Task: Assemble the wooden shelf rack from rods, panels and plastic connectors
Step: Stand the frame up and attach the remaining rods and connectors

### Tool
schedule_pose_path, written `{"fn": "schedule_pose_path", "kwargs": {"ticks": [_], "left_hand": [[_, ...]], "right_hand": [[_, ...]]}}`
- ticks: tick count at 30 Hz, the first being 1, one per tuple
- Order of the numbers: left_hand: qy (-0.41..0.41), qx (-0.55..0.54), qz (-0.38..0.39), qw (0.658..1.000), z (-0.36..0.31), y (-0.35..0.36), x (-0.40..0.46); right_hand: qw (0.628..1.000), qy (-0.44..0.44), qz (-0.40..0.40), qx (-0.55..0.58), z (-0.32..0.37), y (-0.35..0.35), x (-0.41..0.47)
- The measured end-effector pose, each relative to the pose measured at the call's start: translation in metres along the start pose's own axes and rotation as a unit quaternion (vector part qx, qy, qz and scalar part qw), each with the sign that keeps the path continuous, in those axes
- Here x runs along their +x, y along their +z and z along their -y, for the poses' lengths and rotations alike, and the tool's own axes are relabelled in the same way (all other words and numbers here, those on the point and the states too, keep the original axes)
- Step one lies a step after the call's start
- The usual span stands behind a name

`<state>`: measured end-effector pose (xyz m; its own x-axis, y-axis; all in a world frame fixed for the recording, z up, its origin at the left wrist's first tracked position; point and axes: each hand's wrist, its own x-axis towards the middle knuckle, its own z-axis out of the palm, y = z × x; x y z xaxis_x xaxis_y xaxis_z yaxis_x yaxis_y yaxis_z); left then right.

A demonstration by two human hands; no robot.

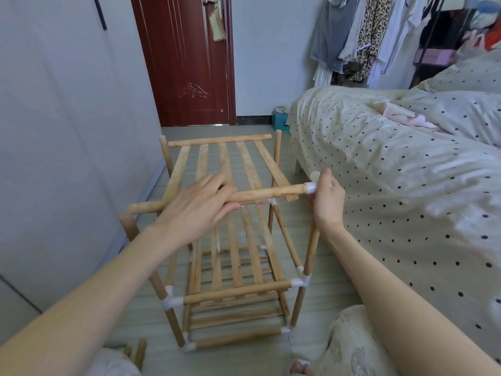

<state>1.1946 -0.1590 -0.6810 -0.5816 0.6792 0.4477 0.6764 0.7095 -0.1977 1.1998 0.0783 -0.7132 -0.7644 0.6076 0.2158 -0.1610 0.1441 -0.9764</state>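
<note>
The wooden rack (238, 291) stands on the floor in front of me, its two lower slatted shelves joined by white plastic connectors. A top slatted panel (230, 161) lies loose across the upright rods. My left hand (200, 207) grips the panel's near rod (265, 194), thumb under it and fingers over it. At that rod's right end my right hand (326, 199) pinches a white plastic connector (311, 186). The near right upright (310, 251) rises just below this connector; whether they touch is hidden by the hand.
A bed with a dotted quilt (406, 185) lies close on the right. A grey wardrobe wall (67, 145) runs along the left. Spare wooden rods (139, 352) lie on the floor near my left knee. A red door (187, 61) and hanging clothes (360, 36) are behind.
</note>
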Motion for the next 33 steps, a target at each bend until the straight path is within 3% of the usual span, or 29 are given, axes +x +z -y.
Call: {"fn": "schedule_pose_path", "kwargs": {"ticks": [2,5,10,16,18,21,27,33], "left_hand": [[0.002,0.029,-0.02,0.999,0.007,-0.007,-0.014],[-0.044,0.023,0.006,0.999,0.019,-0.012,-0.041],[-0.112,-0.011,0.016,0.994,0.038,-0.013,-0.082],[-0.126,-0.047,-0.024,0.991,0.041,-0.016,-0.113],[-0.131,-0.063,-0.03,0.989,0.039,-0.017,-0.12],[-0.146,-0.084,-0.049,0.984,0.042,-0.013,-0.135],[-0.276,-0.127,-0.028,0.952,0.063,0.025,-0.218],[-0.469,-0.23,0.061,0.851,0.085,0.1,-0.326]], "right_hand": [[0.999,-0.01,-0.032,-0.019,-0.002,0.0,-0.008],[0.997,-0.012,-0.016,-0.07,-0.01,-0.005,-0.022],[0.981,0.068,0.078,-0.165,-0.003,-0.012,-0.04],[0.958,0.125,0.208,-0.153,0.008,-0.003,-0.09],[0.932,0.103,0.299,-0.176,0.009,0.016,-0.113],[0.855,0.066,0.449,-0.252,-0.001,0.052,-0.145],[0.757,0.05,0.592,-0.273,-0.058,0.131,-0.192],[0.698,0.037,0.658,-0.278,-0.111,0.223,-0.238]]}}
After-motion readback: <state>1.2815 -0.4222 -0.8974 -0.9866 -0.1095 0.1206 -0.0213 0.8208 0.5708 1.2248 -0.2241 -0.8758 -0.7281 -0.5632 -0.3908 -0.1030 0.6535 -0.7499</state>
